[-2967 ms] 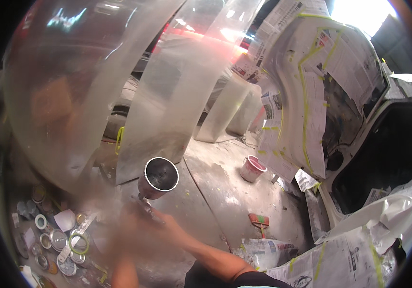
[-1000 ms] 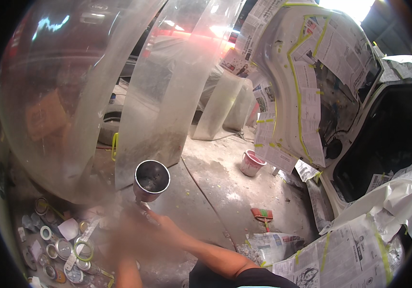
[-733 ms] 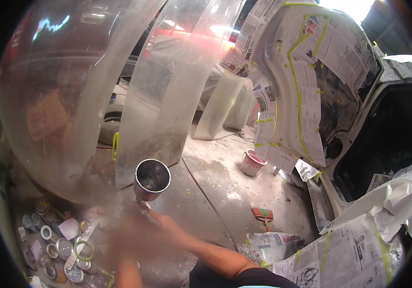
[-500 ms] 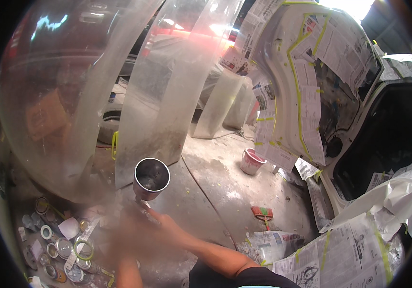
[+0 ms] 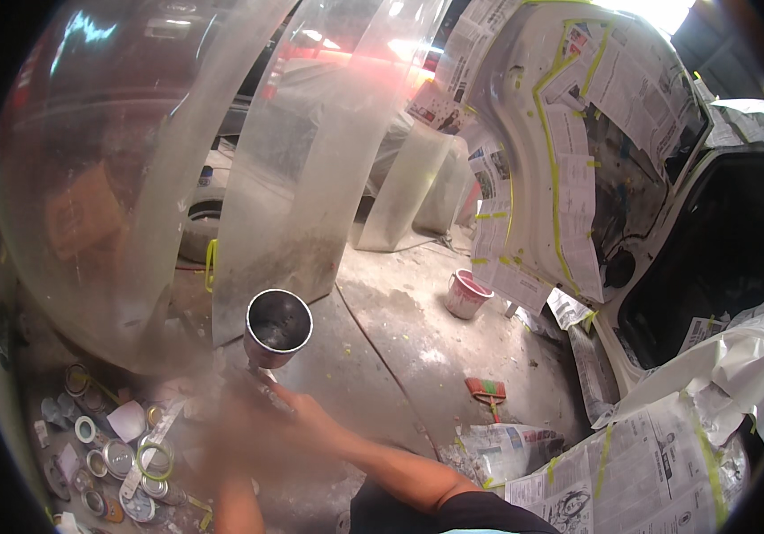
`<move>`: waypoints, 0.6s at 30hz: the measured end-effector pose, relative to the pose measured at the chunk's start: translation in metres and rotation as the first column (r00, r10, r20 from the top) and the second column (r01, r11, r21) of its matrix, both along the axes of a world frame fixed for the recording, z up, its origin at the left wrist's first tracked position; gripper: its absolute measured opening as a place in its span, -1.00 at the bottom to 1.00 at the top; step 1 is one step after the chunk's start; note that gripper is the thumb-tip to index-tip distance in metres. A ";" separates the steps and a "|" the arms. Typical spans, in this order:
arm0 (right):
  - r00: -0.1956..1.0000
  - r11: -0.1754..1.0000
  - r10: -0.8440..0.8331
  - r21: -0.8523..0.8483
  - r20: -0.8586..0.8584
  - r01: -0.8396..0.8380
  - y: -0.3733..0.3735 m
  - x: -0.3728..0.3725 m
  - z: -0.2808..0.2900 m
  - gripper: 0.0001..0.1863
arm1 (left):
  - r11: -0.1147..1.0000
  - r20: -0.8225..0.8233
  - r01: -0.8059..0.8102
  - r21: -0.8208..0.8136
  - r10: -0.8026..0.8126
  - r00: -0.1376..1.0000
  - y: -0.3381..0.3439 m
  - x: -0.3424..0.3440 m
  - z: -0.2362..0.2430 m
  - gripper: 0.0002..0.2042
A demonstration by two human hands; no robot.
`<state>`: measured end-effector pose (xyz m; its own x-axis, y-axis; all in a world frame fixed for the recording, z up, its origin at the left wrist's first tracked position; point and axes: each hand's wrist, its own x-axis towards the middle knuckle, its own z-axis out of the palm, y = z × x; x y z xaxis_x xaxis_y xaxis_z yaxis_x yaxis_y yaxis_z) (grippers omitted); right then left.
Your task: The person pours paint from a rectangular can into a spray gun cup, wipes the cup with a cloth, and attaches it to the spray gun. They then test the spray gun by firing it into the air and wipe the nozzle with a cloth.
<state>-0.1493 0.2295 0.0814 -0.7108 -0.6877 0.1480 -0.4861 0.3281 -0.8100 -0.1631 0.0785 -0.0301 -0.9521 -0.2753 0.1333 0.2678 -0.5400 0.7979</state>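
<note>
A round metal cup (image 5: pixel 279 349) with a bright rim and a dark inside stands open end up, just ahead of my hands. It seems to be the paint cup of a spray gun (image 5: pixel 272 392), whose narrow grey body shows below it. My right hand (image 5: pixel 311 425) is closed around that body, its fingers partly lost in a brown blur. My left hand (image 5: pixel 238 467) is behind the same blur, low and close to the right one. Only its forearm shows clearly, so its fingers and anything in them are hidden.
Cans and tape rolls (image 5: pixel 119 458) crowd the floor at lower left. Clear plastic strips (image 5: pixel 297 205) hang ahead. A pink bucket (image 5: pixel 468 298) and a broom (image 5: pixel 487 392) are on the concrete floor. At right stands a car body (image 5: pixel 524 98) masked with newspaper (image 5: pixel 631 472).
The cup has shifted very slightly to the left and up in view. Both arms keep nearly the same pose.
</note>
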 end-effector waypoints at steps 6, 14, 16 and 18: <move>0.999 0.999 -0.003 0.038 0.033 0.001 -0.001 0.000 0.004 -0.34 | 1.000 0.008 -0.006 0.021 0.005 1.000 0.000 0.000 0.000 -0.82; 0.998 1.000 -0.019 0.026 0.052 0.018 -0.002 0.000 0.003 -0.36 | 0.999 0.012 0.008 0.047 -0.009 1.000 -0.001 -0.004 -0.009 -0.81; 0.999 0.999 -0.020 0.043 0.046 0.018 -0.003 -0.002 0.001 -0.36 | 0.999 -0.003 0.016 0.041 -0.015 1.000 -0.003 -0.005 -0.011 -0.81; 0.999 0.999 -0.018 0.044 0.047 0.016 -0.003 -0.003 0.000 -0.36 | 0.999 0.005 -0.003 0.044 0.003 1.000 -0.002 -0.005 -0.011 -0.80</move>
